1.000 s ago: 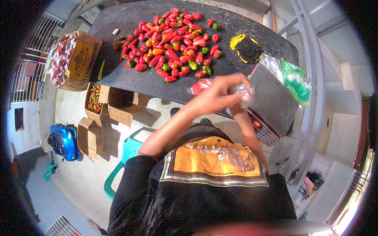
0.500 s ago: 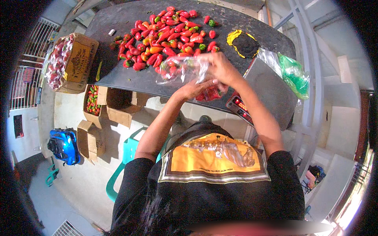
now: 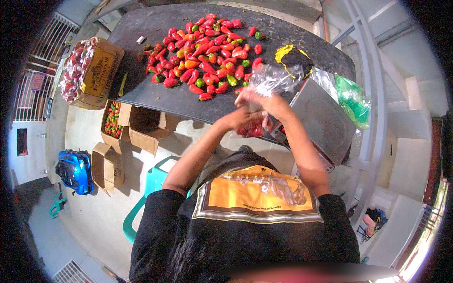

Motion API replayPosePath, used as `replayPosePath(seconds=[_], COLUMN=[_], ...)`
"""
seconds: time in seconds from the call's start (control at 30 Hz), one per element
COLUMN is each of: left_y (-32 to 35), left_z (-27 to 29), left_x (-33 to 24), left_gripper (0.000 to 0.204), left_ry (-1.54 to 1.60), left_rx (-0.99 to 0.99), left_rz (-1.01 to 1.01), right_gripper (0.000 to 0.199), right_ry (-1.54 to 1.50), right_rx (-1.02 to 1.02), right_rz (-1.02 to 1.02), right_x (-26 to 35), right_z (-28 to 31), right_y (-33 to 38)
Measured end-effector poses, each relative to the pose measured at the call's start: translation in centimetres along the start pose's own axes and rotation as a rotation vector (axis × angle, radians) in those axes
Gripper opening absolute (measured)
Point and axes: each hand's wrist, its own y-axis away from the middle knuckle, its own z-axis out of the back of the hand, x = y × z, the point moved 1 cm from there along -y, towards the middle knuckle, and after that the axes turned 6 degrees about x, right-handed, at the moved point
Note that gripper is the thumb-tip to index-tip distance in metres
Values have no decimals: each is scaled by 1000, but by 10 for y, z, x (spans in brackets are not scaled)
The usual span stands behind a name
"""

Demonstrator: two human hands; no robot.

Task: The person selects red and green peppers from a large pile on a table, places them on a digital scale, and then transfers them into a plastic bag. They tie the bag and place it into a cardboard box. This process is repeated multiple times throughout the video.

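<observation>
Close to the table's front edge, a clear plastic bag (image 3: 278, 79) is gathered between my two hands. Its lower part bulges with red peppers (image 3: 251, 130), just below my fingers. My left hand (image 3: 239, 118) is closed around the bag's neck from the left. From the right, my right hand (image 3: 265, 103) grips the plastic higher up, and the loose top fans out beyond it. The fingertips partly overlap, so their exact grip is hidden. A big pile of red peppers (image 3: 203, 54), with some green and orange ones, lies on the dark table (image 3: 155, 99) beyond my left hand.
A flat grey scale (image 3: 325, 120) stands right of my hands, with a green plastic bag (image 3: 351, 96) beyond it. A black-and-yellow item (image 3: 295, 61) lies behind. A cardboard box (image 3: 101, 70) of wrapped bundles stands left. Open boxes (image 3: 141, 132) and a teal chair (image 3: 155, 179) stand below.
The bag's loose top has swung from left of my hands to the far right. Both hands have come slightly nearer to me, uncovering more peppers in the pile.
</observation>
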Motion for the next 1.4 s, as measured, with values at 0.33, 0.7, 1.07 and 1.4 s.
replayPosePath(seconds=[0.33, 0.7, 1.07, 1.4], left_y=[5, 8, 3, 26], left_z=[-18, -8, 1, 4], left_x=[29, 38, 5, -9], left_gripper=[40, 31, 30, 16], left_ry=[233, -35, -750, -76], left_rx=[-22, -220, -460, -174], left_rz=[-138, -224, -418, -113], right_gripper=[73, 26, 39, 14], right_ry=[39, -305, 1221, 801], right_rx=[-345, -665, -90, -116], right_rz=[399, 489, -206, -20], right_x=[1, 3, -21, -33], right_z=[71, 64, -29, -11], right_y=[40, 54, 33, 44])
